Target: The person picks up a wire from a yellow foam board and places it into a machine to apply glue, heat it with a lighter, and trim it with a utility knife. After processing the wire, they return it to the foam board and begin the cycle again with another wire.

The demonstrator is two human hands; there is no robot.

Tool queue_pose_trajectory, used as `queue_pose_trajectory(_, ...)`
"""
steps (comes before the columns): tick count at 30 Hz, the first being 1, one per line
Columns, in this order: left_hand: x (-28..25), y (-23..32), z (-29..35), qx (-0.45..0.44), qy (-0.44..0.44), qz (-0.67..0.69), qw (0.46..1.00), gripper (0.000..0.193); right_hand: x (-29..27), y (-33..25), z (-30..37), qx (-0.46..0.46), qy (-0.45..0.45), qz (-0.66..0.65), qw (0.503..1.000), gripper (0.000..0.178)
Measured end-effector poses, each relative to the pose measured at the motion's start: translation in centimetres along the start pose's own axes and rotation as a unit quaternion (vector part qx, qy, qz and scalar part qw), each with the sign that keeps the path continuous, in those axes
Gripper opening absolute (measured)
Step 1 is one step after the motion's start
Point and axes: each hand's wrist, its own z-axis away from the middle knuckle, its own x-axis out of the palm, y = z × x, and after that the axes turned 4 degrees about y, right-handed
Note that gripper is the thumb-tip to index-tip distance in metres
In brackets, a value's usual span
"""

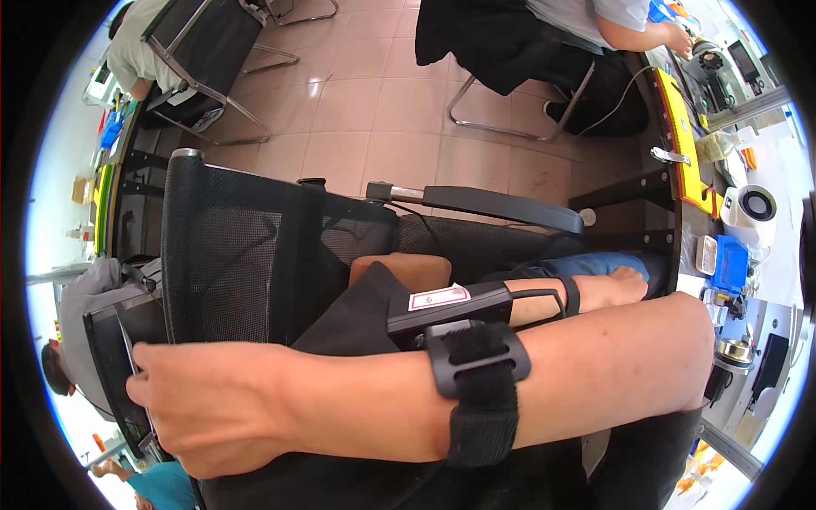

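My right forearm crosses close in front, its elbow at the right. My right hand is at the left with fingers curled in, back of the hand showing; what lies inside the fingers, if anything, is hidden. A black strap with a plastic buckle wraps this forearm. Behind it sits a black box with a white label and a cable. Farther off, my left hand rests by a blue-jeaned leg, a dark band at its wrist. Its fingers are too small to make out.
A black mesh chair back stands at the left, with an armrest beyond the arms. Along the right runs a desk with a yellow strip, a blue bin and a white device. Other people sit nearby on metal-framed chairs.
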Motion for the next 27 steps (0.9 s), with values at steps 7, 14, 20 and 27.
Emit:
queue_pose_trajectory(7,5.4,1.4,-4.7,0.196,-0.185,0.063,0.961,0.031,-4.8,1.6,5.3,0.180,0.052,0.061,0.980,0.010)
queue_pose_trajectory(14,4.5,1.3,-5.4,0.204,-0.152,0.026,0.967,0.030,-10.7,2.6,11.9,0.227,0.111,0.140,0.958,0.012)
queue_pose_trajectory(20,5.1,2.8,-6.7,0.252,-0.136,0.000,0.958,0.030,-16.4,-3.2,19.0,0.427,0.143,0.154,0.879,0.028)
queue_pose_trajectory(27,4.9,0.5,-10.5,0.344,-0.184,-0.091,0.916,0.030,-15.7,-17.5,24.0,0.699,0.273,0.223,0.622,0.030)
